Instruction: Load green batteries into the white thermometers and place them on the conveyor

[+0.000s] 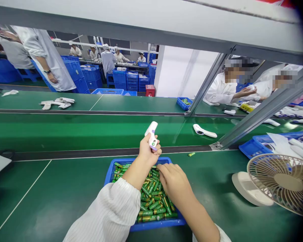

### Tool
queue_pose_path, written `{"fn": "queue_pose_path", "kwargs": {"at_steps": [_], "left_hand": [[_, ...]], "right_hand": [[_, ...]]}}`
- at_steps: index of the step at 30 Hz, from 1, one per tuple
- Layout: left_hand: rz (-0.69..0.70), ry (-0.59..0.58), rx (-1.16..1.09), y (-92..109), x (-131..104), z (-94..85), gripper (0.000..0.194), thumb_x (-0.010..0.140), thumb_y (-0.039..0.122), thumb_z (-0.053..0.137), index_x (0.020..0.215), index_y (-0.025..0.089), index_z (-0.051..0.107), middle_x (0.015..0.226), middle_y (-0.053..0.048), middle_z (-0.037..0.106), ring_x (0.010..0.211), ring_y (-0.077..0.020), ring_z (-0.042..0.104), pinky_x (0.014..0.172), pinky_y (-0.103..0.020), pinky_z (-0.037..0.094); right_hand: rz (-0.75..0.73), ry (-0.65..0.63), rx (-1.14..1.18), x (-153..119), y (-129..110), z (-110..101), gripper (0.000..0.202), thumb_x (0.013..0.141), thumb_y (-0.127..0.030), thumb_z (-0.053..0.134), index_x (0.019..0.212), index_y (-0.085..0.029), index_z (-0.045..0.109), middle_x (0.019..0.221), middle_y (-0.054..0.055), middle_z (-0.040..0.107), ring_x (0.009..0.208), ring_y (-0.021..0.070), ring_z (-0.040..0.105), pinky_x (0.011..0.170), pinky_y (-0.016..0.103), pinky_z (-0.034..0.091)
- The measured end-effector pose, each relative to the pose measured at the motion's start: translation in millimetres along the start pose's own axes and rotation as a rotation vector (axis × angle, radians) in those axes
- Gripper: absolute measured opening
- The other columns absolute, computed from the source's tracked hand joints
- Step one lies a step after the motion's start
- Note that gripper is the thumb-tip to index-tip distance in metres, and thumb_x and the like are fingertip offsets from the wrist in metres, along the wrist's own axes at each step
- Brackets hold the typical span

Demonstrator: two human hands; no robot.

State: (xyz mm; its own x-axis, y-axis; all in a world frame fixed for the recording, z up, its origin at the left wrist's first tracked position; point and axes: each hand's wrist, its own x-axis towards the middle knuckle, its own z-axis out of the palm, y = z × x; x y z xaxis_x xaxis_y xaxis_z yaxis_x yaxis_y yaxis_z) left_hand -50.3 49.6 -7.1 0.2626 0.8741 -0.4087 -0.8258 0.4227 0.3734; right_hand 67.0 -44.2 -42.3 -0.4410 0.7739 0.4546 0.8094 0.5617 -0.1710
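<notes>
Head view: open end of the white device (151, 131) lies ahead and left of my right hand (175, 178)

Nearest me stands the blue tray (158, 227), on the green worktop (65, 205), heaped with green batteries (151, 198). In the middle they point every which way; a few along the near wall lie roughly side to side.

Right of the tray sits a fan (286, 181). My right hand arches over the tray's far right part, fingers bent down and drawn together, tips low at the batteries. I can't tell whether they pinch one. It is the nearer of my hands to the heap.

My left forearm crosses above the tray, and my left hand (146, 150) is just past its far wall, wrapped around the white device. The device's long axis points away from me; its grip end, with a dark opening and a bit of green, faces back toward the tray, near my right fingertips but apart from them.

Beyond the tray's far right corner lies a loose battery (191, 154). Farther that way, a second white device (204, 131) lies mostly sideways on the green belt (65, 131). Farthest from the tray, across the belt, are white shells (64, 100) to the left and a small blue basket (182, 106) to the right.
</notes>
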Motion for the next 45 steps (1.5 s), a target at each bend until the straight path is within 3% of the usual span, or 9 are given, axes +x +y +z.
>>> {"fn": "queue_pose_path", "kwargs": {"at_steps": [3, 6, 8, 13, 15, 23, 30, 36, 45], "left_hand": [[0.048, 0.043, -0.013, 6, 6, -7.6, 0.025, 0.090, 0.034, 0.043, 0.079, 0.014, 0.051, 0.052, 0.002, 0.045, 0.032, -0.0030, 0.025, 0.035, -0.017, 0.014], [0.058, 0.041, 0.007, 4, 8, -11.0, 0.022, 0.089, 0.034, 0.045, 0.080, 0.014, 0.050, 0.052, 0.003, 0.045, 0.032, -0.0030, 0.025, 0.035, -0.017, 0.014], [0.069, 0.036, 0.028, 2, 9, -10.4, 0.022, 0.088, 0.035, 0.046, 0.082, 0.015, 0.050, 0.052, 0.003, 0.046, 0.032, -0.0033, 0.026, 0.035, -0.016, 0.013], [0.038, 0.012, 0.139, -13, 7, -3.2, 0.024, 0.088, 0.038, 0.048, 0.084, 0.014, 0.053, 0.050, 0.001, 0.048, 0.032, -0.0049, 0.025, 0.036, -0.018, 0.011], [0.072, -0.004, 0.267, -23, 5, -1.1, 0.028, 0.086, 0.041, 0.054, 0.088, 0.014, 0.056, 0.051, 0.000, 0.051, 0.033, -0.0064, 0.030, 0.037, -0.020, 0.014], [0.594, -0.113, 0.751, -34, -9, -2.3, 0.032, 0.076, 0.046, 0.071, 0.090, 0.017, 0.066, 0.068, -0.001, 0.056, 0.061, -0.0126, 0.048, 0.057, -0.023, 0.036], [0.291, -0.035, 0.601, -43, -7, 2.1, 0.049, 0.069, 0.058, 0.070, 0.088, 0.014, 0.063, 0.056, 0.000, 0.053, 0.049, -0.0125, 0.047, 0.049, -0.024, 0.034], [0.427, -0.136, 0.764, -47, -10, 2.5, 0.046, 0.074, 0.057, 0.067, 0.093, 0.016, 0.062, 0.062, 0.000, 0.055, 0.054, -0.0125, 0.048, 0.053, -0.024, 0.035], [0.259, -0.019, 0.630, -47, -10, 6.9, 0.054, 0.069, 0.060, 0.069, 0.094, 0.013, 0.061, 0.058, 0.000, 0.053, 0.048, -0.0110, 0.046, 0.047, -0.023, 0.031]], "right_hand": [[-0.102, -0.267, -0.235, 9, -3, 11, 0.020, 0.083, 0.001, 0.051, 0.082, -0.016, 0.063, 0.076, 0.006, 0.067, 0.072, 0.0218, 0.061, 0.067, 0.034, 0.040], [-0.108, -0.334, -0.257, 14, -2, 18, 0.023, 0.083, 0.003, 0.050, 0.074, -0.016, 0.062, 0.075, 0.007, 0.067, 0.072, 0.0226, 0.062, 0.067, 0.034, 0.042], [-0.062, -0.233, -0.109, 13, 1, 16, 0.022, 0.086, -0.001, 0.048, 0.081, -0.017, 0.062, 0.078, 0.006, 0.066, 0.073, 0.0215, 0.062, 0.067, 0.033, 0.044], [0.273, 0.437, 0.437, -2, 9, 5, 0.015, 0.093, -0.019, 0.051, 0.107, -0.021, 0.056, 0.098, 0.007, 0.063, 0.089, 0.0195, 0.062, 0.079, 0.033, 0.051], [0.427, 0.571, 0.578, -8, 11, 6, 0.018, 0.093, -0.023, 0.053, 0.111, -0.022, 0.055, 0.100, 0.007, 0.063, 0.089, 0.0191, 0.064, 0.079, 0.033, 0.053], [0.483, 0.493, 0.740, -12, 14, 13, 0.024, 0.091, -0.023, 0.055, 0.115, -0.020, 0.059, 0.101, 0.009, 0.068, 0.088, 0.0195, 0.067, 0.077, 0.034, 0.057], [0.246, 0.669, 0.577, -12, 11, -2, 0.033, 0.089, -0.008, 0.054, 0.115, -0.027, 0.060, 0.102, 0.004, 0.071, 0.095, 0.0212, 0.067, 0.083, 0.040, 0.056], [0.296, 0.742, 0.580, -14, 11, -1, 0.035, 0.087, -0.007, 0.057, 0.116, -0.027, 0.059, 0.104, 0.004, 0.070, 0.095, 0.0205, 0.068, 0.083, 0.039, 0.057], [0.161, 0.737, 0.642, -11, 13, -1, 0.038, 0.081, 0.001, 0.062, 0.108, -0.026, 0.065, 0.104, 0.004, 0.072, 0.094, 0.0220, 0.069, 0.080, 0.042, 0.059]]}}
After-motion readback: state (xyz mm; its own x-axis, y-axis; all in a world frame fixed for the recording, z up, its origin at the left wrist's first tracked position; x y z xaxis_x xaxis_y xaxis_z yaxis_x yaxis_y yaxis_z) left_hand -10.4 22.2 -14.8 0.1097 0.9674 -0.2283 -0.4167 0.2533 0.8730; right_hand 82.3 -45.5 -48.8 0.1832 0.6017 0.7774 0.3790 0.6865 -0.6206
